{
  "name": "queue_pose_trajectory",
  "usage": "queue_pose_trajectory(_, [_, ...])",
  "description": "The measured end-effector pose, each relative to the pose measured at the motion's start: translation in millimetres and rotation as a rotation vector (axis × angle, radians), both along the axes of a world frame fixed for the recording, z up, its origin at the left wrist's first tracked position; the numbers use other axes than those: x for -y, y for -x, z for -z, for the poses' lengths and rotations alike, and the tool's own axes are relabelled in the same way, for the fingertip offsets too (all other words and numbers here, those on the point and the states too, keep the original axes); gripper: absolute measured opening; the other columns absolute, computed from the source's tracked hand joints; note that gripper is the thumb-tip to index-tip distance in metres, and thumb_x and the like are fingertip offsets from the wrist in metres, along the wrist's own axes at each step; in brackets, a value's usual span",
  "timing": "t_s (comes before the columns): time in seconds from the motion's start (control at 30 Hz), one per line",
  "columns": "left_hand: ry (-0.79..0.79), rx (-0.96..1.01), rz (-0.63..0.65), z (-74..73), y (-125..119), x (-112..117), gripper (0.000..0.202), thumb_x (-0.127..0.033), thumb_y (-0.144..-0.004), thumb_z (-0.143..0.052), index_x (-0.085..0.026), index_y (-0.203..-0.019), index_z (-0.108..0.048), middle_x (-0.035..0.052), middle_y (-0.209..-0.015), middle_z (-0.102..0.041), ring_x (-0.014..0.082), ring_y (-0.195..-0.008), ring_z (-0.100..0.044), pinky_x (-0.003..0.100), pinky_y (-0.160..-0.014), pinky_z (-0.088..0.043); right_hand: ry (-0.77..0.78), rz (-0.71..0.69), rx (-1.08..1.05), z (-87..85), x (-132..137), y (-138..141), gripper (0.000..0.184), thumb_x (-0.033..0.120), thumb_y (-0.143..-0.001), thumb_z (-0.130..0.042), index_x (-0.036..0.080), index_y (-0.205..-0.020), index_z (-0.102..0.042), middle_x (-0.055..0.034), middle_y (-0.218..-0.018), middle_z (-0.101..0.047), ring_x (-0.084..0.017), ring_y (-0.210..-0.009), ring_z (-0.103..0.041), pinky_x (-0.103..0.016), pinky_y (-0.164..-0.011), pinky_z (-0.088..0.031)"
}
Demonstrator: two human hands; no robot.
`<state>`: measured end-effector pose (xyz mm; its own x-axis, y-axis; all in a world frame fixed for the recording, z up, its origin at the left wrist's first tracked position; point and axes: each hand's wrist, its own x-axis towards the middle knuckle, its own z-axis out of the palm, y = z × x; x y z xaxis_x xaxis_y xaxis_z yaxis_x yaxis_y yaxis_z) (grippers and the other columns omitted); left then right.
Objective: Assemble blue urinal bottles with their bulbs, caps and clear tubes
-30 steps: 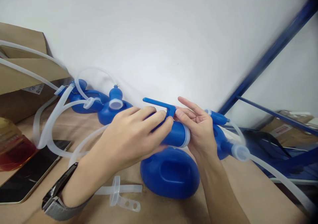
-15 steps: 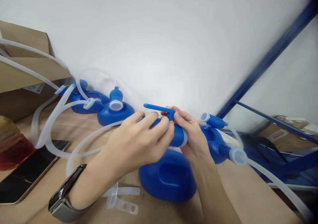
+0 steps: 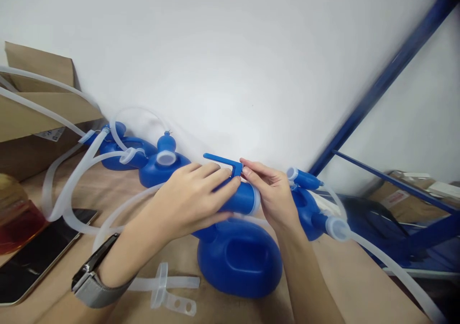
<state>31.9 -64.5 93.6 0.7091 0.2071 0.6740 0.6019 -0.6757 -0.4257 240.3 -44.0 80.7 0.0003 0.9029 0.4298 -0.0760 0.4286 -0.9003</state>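
Observation:
My left hand (image 3: 197, 194), with a dark smart band at the wrist, is closed around a blue plastic cylinder (image 3: 244, 199) that has a whitish rim at its right end. A thin blue L-shaped hook (image 3: 223, 160) stands on top of that cylinder, its long arm pointing left. At the corner of the hook, the thumb and fingers of my right hand (image 3: 276, 194) pinch it. Just below both hands, a blue plastic bottle (image 3: 237, 276) with a recessed grip lies on the table. Fingers hide part of the cylinder and its left end.
Several blue bottles (image 3: 154, 173) with translucent hoses (image 3: 74, 185) lie along the wall at left. Another blue bottle (image 3: 302, 209) lies at right. A translucent strap (image 3: 179, 302), a phone (image 3: 39, 257), a container of red liquid (image 3: 19, 218) and a cardboard box (image 3: 36, 108) surround the work.
Both hands have shifted slightly left with the cylinder and hook. My right fingers have moved back from the cylinder's rim area and now pinch the hook's corner. The view has shifted slightly.

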Motion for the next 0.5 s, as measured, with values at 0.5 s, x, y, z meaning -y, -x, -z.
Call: queue_pose_trajectory(0.5, [0.189,0.04,-0.032,14.2,-4,-20,0.069,-0.054,-0.091,-0.074,-0.015,-0.144,-0.055,0.0186,-0.13,-0.07,0.0322,-0.115,-0.069,0.041,-0.086,-0.058,0.171,-0.203,0.22,9.6,-8,-4,0.083,0.043,-0.073,-0.091,0.029,-0.146,-0.056,-0.005,-0.121,-0.073,-0.024,-0.111,-0.07,-0.037,-0.099,-0.057])
